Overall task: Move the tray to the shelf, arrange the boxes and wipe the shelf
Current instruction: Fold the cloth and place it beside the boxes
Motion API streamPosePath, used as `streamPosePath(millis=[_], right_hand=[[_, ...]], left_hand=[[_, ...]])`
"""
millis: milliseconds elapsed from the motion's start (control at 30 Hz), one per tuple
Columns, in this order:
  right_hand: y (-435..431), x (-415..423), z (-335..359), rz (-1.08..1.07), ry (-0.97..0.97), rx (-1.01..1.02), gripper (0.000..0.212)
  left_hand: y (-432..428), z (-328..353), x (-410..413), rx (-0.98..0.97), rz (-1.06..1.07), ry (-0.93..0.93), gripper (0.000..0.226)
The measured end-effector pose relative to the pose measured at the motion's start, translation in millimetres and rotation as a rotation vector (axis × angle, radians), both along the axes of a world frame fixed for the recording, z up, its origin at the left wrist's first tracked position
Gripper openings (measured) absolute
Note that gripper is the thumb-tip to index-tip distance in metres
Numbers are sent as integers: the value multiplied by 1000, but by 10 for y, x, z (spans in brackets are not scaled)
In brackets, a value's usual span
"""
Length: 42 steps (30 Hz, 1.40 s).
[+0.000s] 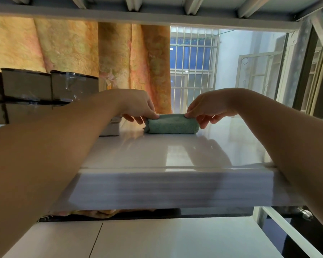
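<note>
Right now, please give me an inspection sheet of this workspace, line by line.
Surface: glossy white shelf, reflective, bare in front.
Job's things: folded green cloth on the shelf near its back; cardboard boxes stacked at left; tray not identified.
Clutter: pale flat object behind the left wrist, unclear.
Hands: left hand and right hand pinch the cloth's ends.
Cables: nothing seen.
Surroundings: orange curtain, barred window.

Beside the one green cloth (172,124) lie two hands (138,107) (209,108), one white tray (110,128) left of it, and at least five cardboard boxes (26,84) farther left.
</note>
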State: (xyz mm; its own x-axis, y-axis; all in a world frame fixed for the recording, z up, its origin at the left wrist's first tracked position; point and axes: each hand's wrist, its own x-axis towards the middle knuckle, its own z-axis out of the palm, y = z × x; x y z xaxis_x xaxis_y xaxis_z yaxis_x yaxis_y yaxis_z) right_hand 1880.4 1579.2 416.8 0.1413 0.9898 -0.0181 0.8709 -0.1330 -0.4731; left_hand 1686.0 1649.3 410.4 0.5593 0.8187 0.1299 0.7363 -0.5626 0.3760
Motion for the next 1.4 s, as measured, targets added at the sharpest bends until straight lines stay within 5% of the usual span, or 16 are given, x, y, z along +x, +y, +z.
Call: streamPosePath(millis=[267,800,1067,1233,1400], right_hand=[[52,-53,-51,-19,-76,-14,28],[34,-54,-1,128,110,-39,30],[-45,-108,86,293,392,161,36],[-60,-129,127,325,552,347,34],[-49,-73,150,318,655,283,31]], left_hand=[[65,-42,57,50,8,53,12],[-24,-4,47,-87,-9,148,16],[-19,2,4,-272,-119,-123,24],[-2,44,-21,-247,-133,-200,16],[-27,112,-60,-157,-173,-396,9]])
